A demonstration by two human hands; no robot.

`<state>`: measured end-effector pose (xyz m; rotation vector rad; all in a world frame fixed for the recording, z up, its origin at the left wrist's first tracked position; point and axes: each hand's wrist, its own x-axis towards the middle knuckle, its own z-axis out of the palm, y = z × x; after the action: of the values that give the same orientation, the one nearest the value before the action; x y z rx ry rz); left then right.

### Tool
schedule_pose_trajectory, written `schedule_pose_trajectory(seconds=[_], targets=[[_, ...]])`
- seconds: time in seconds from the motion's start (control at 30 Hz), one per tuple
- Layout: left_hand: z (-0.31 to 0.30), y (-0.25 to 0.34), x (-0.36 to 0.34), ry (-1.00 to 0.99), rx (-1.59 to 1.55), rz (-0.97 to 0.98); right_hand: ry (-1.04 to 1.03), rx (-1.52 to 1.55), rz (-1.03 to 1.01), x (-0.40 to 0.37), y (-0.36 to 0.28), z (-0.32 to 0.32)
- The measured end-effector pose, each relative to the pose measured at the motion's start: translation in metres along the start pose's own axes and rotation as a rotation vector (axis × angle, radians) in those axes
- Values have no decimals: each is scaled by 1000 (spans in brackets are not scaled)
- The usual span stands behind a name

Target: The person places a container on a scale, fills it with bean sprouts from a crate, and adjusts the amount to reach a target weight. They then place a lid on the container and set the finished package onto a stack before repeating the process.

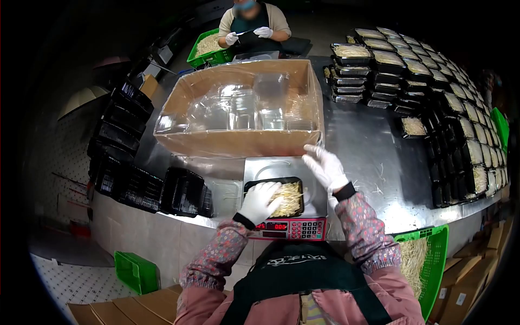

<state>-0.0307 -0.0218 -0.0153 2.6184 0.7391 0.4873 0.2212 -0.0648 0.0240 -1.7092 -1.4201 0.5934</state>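
My left hand [260, 203], in a white glove, rests on the bean sprouts [290, 199] in a black tray [273, 181]. The tray sits on the metal pan of a red digital scale [287, 229]. My right hand [326, 169], also gloved, is raised to the right of the tray with its fingers apart and nothing in them. Just beyond the scale stands a cardboard box [233, 142] holding clear plastic lids [238, 105]. How far the left fingers are closed on the sprouts is hard to make out.
Filled trays [387, 57] are stacked at the right; empty black trays [181, 192] stand at the left. A green crate [437, 265] of sprouts is at my lower right. Across the table a gloved co-worker [253, 30] is beside another green crate [208, 57].
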Motion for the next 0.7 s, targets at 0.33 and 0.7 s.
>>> schedule_pose_trajectory(seconds=[0.33,0.7], targets=[[-14,-22,-17,150,-9,15,88,-597,-220,31,100,120],[20,11,36,40,45,-25,472,147,140,-31,170,-5]])
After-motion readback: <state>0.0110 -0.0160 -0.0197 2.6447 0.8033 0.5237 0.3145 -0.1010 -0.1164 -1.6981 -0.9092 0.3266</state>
